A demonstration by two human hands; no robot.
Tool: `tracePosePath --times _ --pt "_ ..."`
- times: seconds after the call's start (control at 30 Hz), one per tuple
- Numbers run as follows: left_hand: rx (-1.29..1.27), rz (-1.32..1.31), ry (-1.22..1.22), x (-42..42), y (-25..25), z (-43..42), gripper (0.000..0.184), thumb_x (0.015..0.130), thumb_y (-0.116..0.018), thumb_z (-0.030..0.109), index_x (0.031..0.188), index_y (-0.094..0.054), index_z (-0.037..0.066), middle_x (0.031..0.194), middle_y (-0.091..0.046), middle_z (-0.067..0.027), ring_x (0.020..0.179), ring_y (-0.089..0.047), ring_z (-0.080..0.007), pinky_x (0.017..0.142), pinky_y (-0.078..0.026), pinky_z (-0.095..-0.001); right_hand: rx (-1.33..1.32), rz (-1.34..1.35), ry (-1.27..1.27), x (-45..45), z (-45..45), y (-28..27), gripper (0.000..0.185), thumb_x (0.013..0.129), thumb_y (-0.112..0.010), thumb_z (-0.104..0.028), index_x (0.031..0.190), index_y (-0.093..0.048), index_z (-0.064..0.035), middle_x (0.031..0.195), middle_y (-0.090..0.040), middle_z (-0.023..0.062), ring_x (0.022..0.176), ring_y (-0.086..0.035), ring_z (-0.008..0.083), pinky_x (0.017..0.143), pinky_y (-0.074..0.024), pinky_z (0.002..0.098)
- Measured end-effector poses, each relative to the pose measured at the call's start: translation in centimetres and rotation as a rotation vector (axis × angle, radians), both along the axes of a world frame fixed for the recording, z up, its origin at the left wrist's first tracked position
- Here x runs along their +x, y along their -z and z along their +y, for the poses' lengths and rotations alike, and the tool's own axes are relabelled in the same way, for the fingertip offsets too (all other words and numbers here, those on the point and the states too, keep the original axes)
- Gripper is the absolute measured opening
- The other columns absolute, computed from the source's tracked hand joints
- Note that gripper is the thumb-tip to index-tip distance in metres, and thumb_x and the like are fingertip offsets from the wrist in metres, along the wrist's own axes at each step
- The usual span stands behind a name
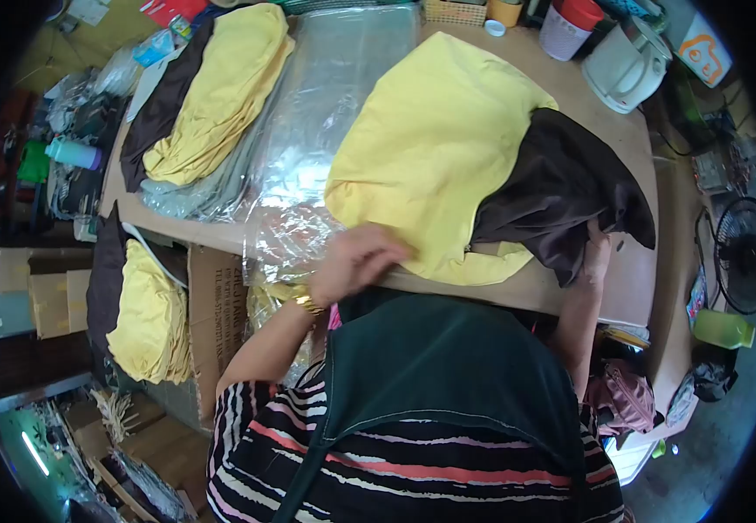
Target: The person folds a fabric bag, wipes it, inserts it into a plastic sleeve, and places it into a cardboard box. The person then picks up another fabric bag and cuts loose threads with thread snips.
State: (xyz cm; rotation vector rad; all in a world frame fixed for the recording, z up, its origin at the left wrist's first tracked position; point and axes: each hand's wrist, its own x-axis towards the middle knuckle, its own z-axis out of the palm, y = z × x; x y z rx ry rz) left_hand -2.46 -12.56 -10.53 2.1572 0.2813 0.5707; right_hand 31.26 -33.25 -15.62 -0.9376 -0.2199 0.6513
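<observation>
A yellow cloth (430,131) lies spread on the table, its near edge at the table's front. Joined to or overlapping its right side is a dark brown cloth (561,183), bunched in folds. My left hand (365,257), with a gold band at the wrist, is over the yellow cloth's lower left edge; its fingertips are smeared by motion. At the lower right of the dark cloth, my right hand (598,248) has its fingers closed on the fabric, partly hidden by it.
Clear plastic bags (308,113) lie left of the cloth. Beyond them is a stack of folded yellow and dark cloths (221,96). A kettle (626,65) and a red-lidded cup (567,28) stand at the back right. More folded cloths (147,314) sit lower left, beside a cardboard box (217,305).
</observation>
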Motion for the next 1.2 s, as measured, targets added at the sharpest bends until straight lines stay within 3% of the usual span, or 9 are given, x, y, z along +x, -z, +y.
tracePosePath --times 0.13,0.3,0.43,0.47,0.5,0.67,1.07,1.13,1.2 --pt "-0.002 -0.049 -0.764 -7.8 -3.5 6.0 0.011 0.083 -0.068 0.008 0.093 -0.067 0.004 0.085 -0.066 -0.0073 0.076 -0.063 -0.0188 0.067 -0.049 -0.0315 -0.116 -0.014 0.044 0.4 -0.3 0.0 0.035 0.094 -0.053 -0.009 0.128 -0.051 0.0007 0.124 -0.058 0.0114 0.11 -0.058 0.0239 0.099 -0.0442 0.037" --pt "1.245 0.572 -1.545 -15.4 -8.8 10.5 0.045 0.074 -0.079 0.017 0.115 -0.06 0.01 0.109 -0.062 -0.0138 0.112 -0.053 -0.0342 0.093 -0.042 -0.0437 -0.061 -0.023 0.044 0.7 -0.2 0.7 0.039 0.095 -0.054 -0.013 0.13 -0.049 0.0016 0.126 -0.058 0.013 0.112 -0.058 0.0256 0.1 -0.0445 0.0381" --pt "0.651 0.129 -0.702 -9.9 -9.0 6.0 0.039 0.072 -0.078 0.003 0.109 -0.065 0.007 0.111 -0.063 -0.0119 0.11 -0.056 -0.0316 0.091 -0.046 -0.0414 -0.061 0.011 -0.035 1.1 -0.5 1.0 0.035 0.093 -0.054 -0.007 0.128 -0.052 -0.0012 0.123 -0.059 0.0111 0.11 -0.059 0.0247 0.098 -0.0455 0.0377" --pt "0.017 0.092 -0.57 -8.3 -5.9 4.0 0.037 0.072 -0.079 0.009 0.107 -0.067 0.009 0.107 -0.065 -0.0097 0.103 -0.06 -0.0287 0.085 -0.049 -0.0402 -0.037 0.012 -0.026 0.5 -0.2 0.4 0.035 0.093 -0.054 -0.007 0.127 -0.052 -0.0015 0.122 -0.06 0.0111 0.11 -0.059 0.0251 0.097 -0.046 0.0378" --pt "0.472 0.131 -0.246 -5.1 -5.2 2.1 0.037 0.072 -0.079 0.014 0.107 -0.068 0.012 0.105 -0.065 -0.0082 0.1 -0.06 -0.0268 0.081 -0.051 -0.0389 -0.039 0.013 -0.029 0.2 0.0 0.0 0.035 0.093 -0.054 -0.007 0.127 -0.052 -0.0015 0.122 -0.06 0.0111 0.11 -0.059 0.0251 0.097 -0.046 0.0378" --pt "0.425 -0.022 -0.037 0.5 3.1 -3.2 0.024 0.074 -0.077 0.017 0.097 -0.07 0.012 0.095 -0.064 -0.0055 0.08 -0.062 -0.0239 0.066 -0.05 -0.0347 0.002 -0.005 -0.034 -0.4 0.3 -0.8 0.036 0.093 -0.055 -0.009 0.128 -0.052 -0.0018 0.124 -0.059 0.0113 0.11 -0.059 0.0252 0.097 -0.0456 0.0377" --pt "-0.127 -0.559 -0.951 -15.2 -3.2 8.1 0.021 0.094 -0.055 0.007 0.075 -0.052 0.0 0.067 -0.043 0.0056 0.062 -0.037 -0.0054 0.058 -0.033 -0.0209 -0.175 -0.144 0.004 1.0 -0.8 2.0 0.038 0.089 -0.055 -0.005 0.127 -0.052 -0.0003 0.125 -0.058 0.0094 0.112 -0.056 0.0221 0.098 -0.0429 0.0345" --pt "1.034 0.128 -1.237 -15.7 -8.2 8.8 0.023 0.089 -0.067 0.017 0.097 -0.061 -0.003 0.104 -0.06 -0.0137 0.099 -0.056 -0.0255 0.083 -0.045 -0.0401 -0.159 -0.122 0.022 0.7 -0.5 1.5 0.038 0.089 -0.055 -0.004 0.127 -0.053 -0.0005 0.124 -0.059 0.0091 0.111 -0.057 0.0218 0.098 -0.043 0.0346" --pt "1.15 0.313 -1.53 -13.5 -10.0 8.4 0.028 0.085 -0.07 0.017 0.103 -0.061 -0.002 0.115 -0.056 -0.0172 0.109 -0.051 -0.0304 0.092 -0.041 -0.043 -0.148 -0.082 0.03 0.4 -0.3 1.3 0.037 0.089 -0.056 -0.004 0.125 -0.054 -0.0021 0.12 -0.061 0.0081 0.109 -0.058 0.021 0.097 -0.0436 0.0346"
